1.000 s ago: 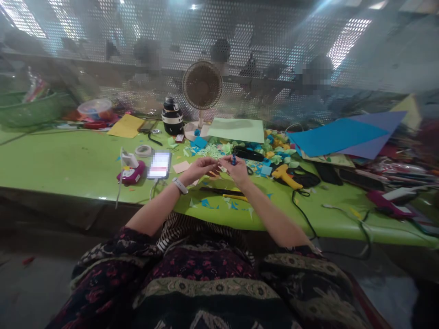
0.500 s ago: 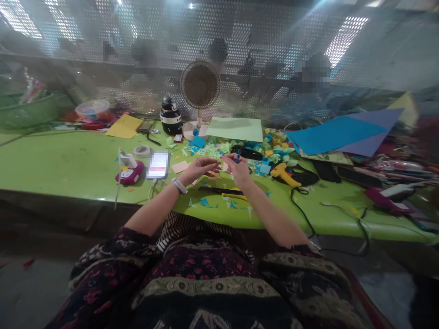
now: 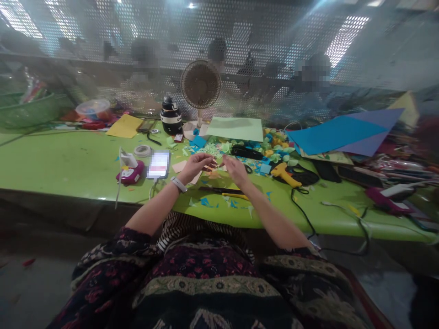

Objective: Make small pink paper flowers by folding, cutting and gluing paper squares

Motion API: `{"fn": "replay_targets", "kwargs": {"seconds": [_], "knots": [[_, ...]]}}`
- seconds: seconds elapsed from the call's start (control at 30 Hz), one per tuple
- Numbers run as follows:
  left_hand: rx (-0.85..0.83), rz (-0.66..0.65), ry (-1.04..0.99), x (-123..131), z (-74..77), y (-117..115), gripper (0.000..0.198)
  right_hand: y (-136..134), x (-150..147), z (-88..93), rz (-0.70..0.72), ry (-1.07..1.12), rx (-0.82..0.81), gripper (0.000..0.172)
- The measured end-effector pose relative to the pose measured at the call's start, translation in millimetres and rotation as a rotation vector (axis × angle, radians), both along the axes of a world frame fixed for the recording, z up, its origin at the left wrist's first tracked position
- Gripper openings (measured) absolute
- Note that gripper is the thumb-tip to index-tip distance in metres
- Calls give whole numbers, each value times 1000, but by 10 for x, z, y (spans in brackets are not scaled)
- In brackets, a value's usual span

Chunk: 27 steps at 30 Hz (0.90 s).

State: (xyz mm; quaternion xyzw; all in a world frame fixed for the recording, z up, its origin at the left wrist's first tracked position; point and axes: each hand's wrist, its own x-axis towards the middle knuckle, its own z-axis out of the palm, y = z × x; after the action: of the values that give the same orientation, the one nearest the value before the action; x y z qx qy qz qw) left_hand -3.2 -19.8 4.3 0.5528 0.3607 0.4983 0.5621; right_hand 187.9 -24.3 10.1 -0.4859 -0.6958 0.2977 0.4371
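Note:
Over the green table (image 3: 68,164), my left hand (image 3: 199,165) has its fingers curled together, a white band on its wrist. Facing it closely, my right hand (image 3: 235,170) has its fingers bunched, tips towards the left hand. Whatever small thing lies at the fingertips is too small to make out. Below the hands is orange-pink paper (image 3: 214,174), with a pale pink paper piece (image 3: 179,167) beside the left hand. A long dark tool with a yellow part (image 3: 219,190) lies nearer my body, among blue paper scraps (image 3: 206,202).
Behind the hands are a black stapler (image 3: 247,151), cut paper pieces (image 3: 274,144) and a fan (image 3: 200,87). A yellow glue gun (image 3: 285,174) with a black cord lies right. Left are a lit phone (image 3: 158,164) and a purple box with a plug (image 3: 132,172). Blue sheets (image 3: 336,132) lie far right.
My right hand has turned and lowered slightly, so the blue thing seen at its fingers no longer shows. My left hand has risen a little, its fingers more bent.

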Motion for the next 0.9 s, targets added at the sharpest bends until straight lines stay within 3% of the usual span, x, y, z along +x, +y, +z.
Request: {"fn": "replay_targets", "kwargs": {"seconds": [0.27,0.9], "knots": [[11,6,2,4,16,8,33,20,-9,-107,-40,-278,151,76],[49,-53,-22,-7,4,-5,37,78,31,-144,-30,-268,148,67]]}}
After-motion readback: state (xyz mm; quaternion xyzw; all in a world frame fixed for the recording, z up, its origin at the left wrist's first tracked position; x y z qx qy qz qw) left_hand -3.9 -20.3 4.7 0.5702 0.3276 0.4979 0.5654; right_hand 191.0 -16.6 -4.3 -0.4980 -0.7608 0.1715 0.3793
